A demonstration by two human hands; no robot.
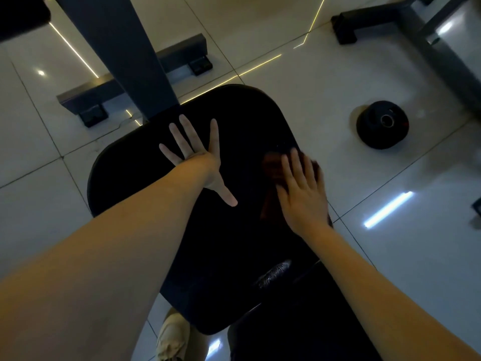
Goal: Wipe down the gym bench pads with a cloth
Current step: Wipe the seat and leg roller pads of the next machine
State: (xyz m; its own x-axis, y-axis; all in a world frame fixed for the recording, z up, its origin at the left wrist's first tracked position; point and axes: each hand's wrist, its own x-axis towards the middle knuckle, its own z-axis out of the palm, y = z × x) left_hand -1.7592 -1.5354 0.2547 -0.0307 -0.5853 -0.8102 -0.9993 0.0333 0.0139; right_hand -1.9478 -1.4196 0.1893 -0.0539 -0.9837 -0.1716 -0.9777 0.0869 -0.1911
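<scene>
A person's left hand [194, 155] lies flat on a black bench pad [234, 113], fingers spread wide and thumb angled out toward the pad's middle, the bare forearm stretching in from the lower left. The right hand [303, 194] presses down with straight, loosely parted fingers on a dark cloth [272, 165] near the pad's right edge; neither hand curls around anything. The cloth sits under and just beyond the right fingers. It is blurred and nearly the same shade as the pad, so its outline and folds are hard to make out. The right fingertips are smeared too.

The pad's near end meets a second dark pad [312, 321], cut off by the bottom edge; a glinting patch in the seam between them cannot be identified. A grey metal post [122, 48] rises past the pad's far left corner, hiding part of the frame behind it. A black weight plate [382, 125] lies on the glossy tiled floor [416, 256] well to the right. A tan shoe [173, 337] shows below the pad, partly cut off.
</scene>
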